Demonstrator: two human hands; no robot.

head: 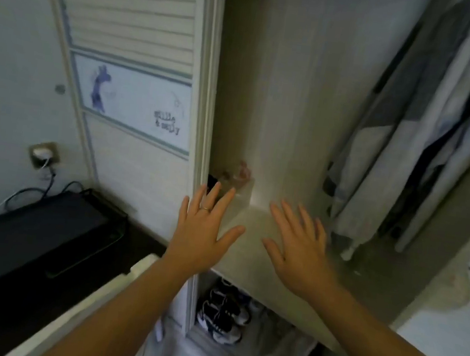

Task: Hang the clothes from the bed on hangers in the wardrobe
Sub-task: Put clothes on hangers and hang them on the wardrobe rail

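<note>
Left hand (201, 238) and right hand (298, 253): both stretched forward, backs up, fingers straight and spread wide, holding nothing, side by side but apart in front of the wardrobe (282, 95) shelf (251, 224); whether they touch it cannot be told. Clothes (410, 140) hang inside the wardrobe at its right, well right of the right hand. Shoes (222, 315) lie in the compartment under the shelf; the door (133, 32) stands left of the opening; a ring (205, 209) sits on one left finger.

We see the wardrobe (282, 95) standing open mid-frame, pale inside; grey, white and dark clothes (412, 125) hang at its upper right.
</note>
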